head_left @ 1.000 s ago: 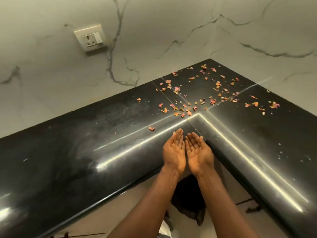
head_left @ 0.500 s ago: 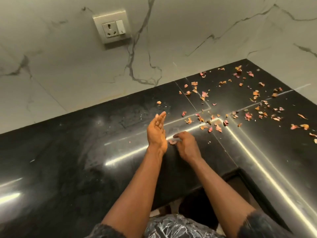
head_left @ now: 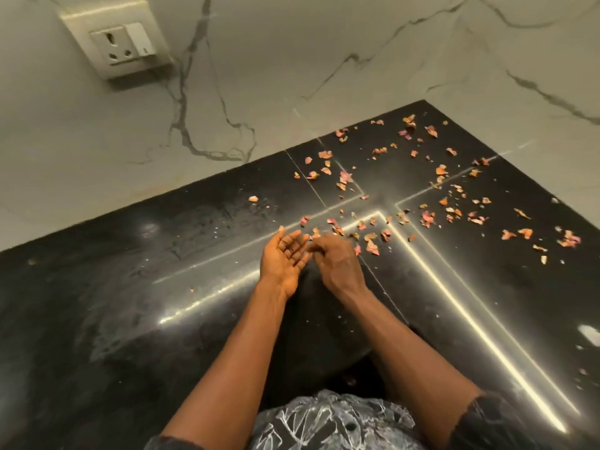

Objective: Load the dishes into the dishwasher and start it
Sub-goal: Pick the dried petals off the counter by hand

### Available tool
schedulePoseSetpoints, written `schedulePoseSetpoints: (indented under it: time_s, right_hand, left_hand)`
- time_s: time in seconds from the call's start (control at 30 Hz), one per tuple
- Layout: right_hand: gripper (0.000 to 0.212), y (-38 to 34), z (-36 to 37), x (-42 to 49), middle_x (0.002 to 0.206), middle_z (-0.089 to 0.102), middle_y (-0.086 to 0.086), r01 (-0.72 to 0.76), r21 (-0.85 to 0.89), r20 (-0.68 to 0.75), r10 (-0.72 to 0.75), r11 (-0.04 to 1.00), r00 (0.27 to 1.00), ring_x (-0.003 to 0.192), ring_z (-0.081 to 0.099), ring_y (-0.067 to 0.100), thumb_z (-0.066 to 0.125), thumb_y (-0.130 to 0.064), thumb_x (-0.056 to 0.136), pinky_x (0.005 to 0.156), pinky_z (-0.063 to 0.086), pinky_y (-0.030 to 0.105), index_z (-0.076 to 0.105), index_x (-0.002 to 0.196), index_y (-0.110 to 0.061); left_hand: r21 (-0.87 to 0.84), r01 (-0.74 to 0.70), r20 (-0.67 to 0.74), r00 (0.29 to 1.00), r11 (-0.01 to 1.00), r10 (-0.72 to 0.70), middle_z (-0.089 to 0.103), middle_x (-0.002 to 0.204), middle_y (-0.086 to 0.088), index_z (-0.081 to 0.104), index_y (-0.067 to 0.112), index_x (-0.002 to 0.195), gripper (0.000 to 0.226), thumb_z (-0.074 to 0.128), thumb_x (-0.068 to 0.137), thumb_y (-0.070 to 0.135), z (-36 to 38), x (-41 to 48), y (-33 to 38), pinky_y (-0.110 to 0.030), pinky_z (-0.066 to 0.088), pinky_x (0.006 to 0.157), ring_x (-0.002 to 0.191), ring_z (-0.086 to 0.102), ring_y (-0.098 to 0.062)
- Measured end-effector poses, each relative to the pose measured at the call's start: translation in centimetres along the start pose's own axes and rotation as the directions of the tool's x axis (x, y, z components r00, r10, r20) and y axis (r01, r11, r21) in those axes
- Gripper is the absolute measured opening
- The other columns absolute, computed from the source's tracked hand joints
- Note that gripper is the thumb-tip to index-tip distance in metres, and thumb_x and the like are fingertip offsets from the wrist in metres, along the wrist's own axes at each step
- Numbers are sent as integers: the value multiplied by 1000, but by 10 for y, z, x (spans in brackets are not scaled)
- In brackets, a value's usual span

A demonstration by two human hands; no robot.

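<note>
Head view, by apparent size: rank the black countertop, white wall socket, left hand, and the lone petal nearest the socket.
1. Black polished stone countertop
2. White plastic wall socket plate
3. Left hand, palm up
4. Lone pinkish dried petal

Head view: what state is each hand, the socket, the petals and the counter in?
Left hand: palm up, fingers open.
Right hand: palm down, fingers curled beside the left; grip unclear.
White wall socket: nothing plugged in.
Dried pink-orange petals: scattered loose across the corner.
Glossy black stone counter: streaked, littered.
</note>
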State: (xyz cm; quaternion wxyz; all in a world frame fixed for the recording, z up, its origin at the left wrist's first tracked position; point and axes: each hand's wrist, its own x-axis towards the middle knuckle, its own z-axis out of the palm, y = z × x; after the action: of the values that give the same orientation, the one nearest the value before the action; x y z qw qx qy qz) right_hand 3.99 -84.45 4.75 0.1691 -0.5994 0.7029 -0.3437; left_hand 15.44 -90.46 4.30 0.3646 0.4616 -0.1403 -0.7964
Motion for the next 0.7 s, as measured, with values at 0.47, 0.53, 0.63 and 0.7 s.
schedulePoseSetpoints:
  time_s: [0.47, 0.53, 0.63, 0.7]
  right_hand:
    - [25, 106, -64, 3, 111, 65, 5, -222, -283, 60, 249, 933, 967, 103, 61, 27, 61, -13, 91, 86, 54, 41, 70, 113, -22]
    - [19, 111, -54, -9, 109, 57, 6, -147, -392, 79, 192, 908, 978, 99, 57, 27, 60, -16, 95, 82, 53, 43, 66, 113, -18]
    - [13, 112, -53, -13, 95, 57, 7, -119, -405, 50, 152, 907, 987, 88, 59, 28, 53, -15, 99, 75, 53, 44, 65, 96, -12]
    - [12, 111, -56, -10, 95, 61, 7, -173, -327, 20, 190, 929, 982, 88, 61, 27, 58, -11, 96, 78, 54, 43, 70, 94, -10]
  left_hand:
    - [89, 156, -78, 986, 984, -149, 65, 68, -8, 64, 6, 80, 31, 49, 103, 21, 57, 11, -51, -21, 53, 49, 56, 60, -12]
    - [136, 156, -76, 986, 978, -147, 61, 67, -4, 63, 10, 77, 30, 51, 102, 24, 54, 10, -51, -18, 47, 49, 59, 54, -10]
    - [150, 170, -77, 984, 974, -160, 58, 67, -2, 62, 11, 82, 26, 52, 102, 25, 47, 8, -50, -16, 42, 45, 55, 49, -8]
    - [151, 175, -85, 983, 973, -163, 58, 68, -1, 66, 8, 93, 20, 54, 102, 21, 41, 7, -51, -15, 42, 44, 55, 49, -7]
